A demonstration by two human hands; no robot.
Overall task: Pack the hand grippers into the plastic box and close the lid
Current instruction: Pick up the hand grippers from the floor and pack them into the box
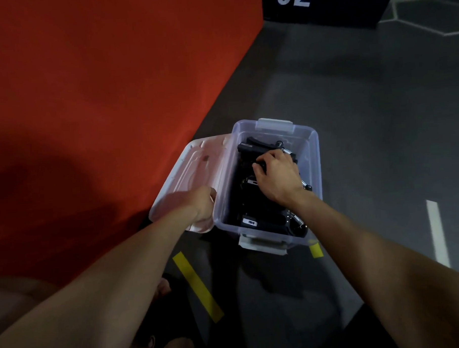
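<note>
A clear plastic box [313, 154] stands on the dark floor with several black hand grippers [262, 221] with metal springs lying inside. Its translucent lid [189, 173] leans open on the left, against a red surface. My right hand [277, 175] reaches down into the box, and its curled fingers grip one black hand gripper near the far end. My left hand [203, 204] holds the box's left rim where the lid meets it. White latches sit on the near and far ends of the box.
A red carpeted surface [101, 100] rises along the left. Yellow tape strips [197, 285] and a white line [437, 233] mark the grey floor. A black block marked "02" [323, 4] stands at the back. My feet show at the bottom.
</note>
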